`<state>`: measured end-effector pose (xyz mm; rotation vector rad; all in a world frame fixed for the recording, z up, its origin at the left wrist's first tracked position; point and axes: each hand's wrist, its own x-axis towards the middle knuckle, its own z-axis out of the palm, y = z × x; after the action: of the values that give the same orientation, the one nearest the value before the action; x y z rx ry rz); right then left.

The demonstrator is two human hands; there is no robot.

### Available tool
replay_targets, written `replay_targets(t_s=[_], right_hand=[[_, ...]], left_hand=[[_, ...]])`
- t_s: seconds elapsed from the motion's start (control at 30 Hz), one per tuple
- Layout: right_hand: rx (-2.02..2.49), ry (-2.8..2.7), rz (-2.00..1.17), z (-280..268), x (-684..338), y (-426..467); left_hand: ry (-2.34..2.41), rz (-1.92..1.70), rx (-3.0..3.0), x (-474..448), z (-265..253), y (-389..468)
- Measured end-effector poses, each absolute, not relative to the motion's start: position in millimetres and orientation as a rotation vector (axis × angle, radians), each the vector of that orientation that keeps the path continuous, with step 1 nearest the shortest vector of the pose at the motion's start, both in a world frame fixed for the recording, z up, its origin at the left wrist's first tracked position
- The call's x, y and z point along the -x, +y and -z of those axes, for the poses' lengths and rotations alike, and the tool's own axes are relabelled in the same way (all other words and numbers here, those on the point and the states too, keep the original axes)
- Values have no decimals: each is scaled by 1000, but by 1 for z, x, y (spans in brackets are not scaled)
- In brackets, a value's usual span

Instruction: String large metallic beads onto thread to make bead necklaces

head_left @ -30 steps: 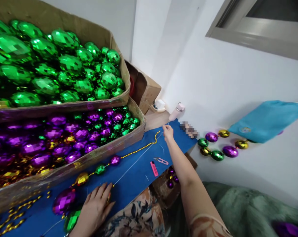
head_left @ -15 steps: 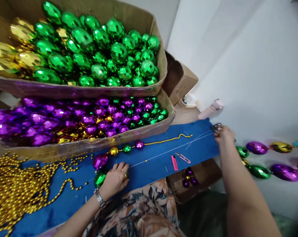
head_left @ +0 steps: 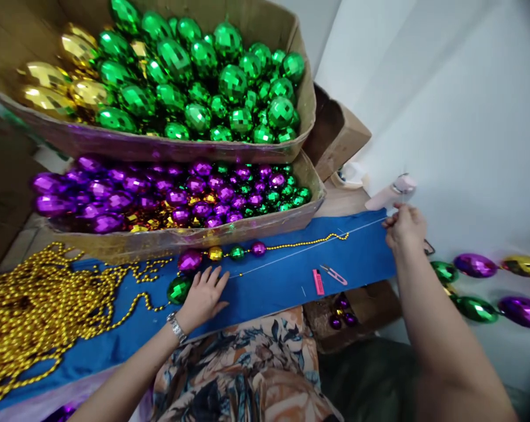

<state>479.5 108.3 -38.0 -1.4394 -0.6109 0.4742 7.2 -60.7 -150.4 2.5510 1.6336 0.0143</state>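
Blue cloth point(head_left: 265, 299) crosses the frame's centre. Beside the green bead point(head_left: 177, 290), the left hand point(head_left: 206, 293) rests, fingers apart; at right, the right hand point(head_left: 406, 228) pinches white thread point(head_left: 309, 248).

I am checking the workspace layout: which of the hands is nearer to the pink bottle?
Right. The right hand is just below the pink bottle in the view; the left hand is farther away, beside the green bead.

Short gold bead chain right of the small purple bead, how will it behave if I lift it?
The short gold bead chain will probably sag, since it already bends near its right end. Lifting it would likely drag the small purple bead along, as they appear joined. That bead looks round, so it may roll on the blue cloth.
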Motion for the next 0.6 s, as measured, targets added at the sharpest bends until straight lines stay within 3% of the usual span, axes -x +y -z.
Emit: replay_targets(t_s=[0.2, 0.33, 0.6], right_hand=[[1092, -834, -505, -36, -423, 89], [1129, -783, -431, -71, -426, 86], [1256, -681, -285, -45, -450, 100]], left_hand=[[1490, -208, -2618, -56, 152, -59], [1458, -57, -2699, -69, 166, -51], [1520, 52, -2761, -33, 168, -74]])
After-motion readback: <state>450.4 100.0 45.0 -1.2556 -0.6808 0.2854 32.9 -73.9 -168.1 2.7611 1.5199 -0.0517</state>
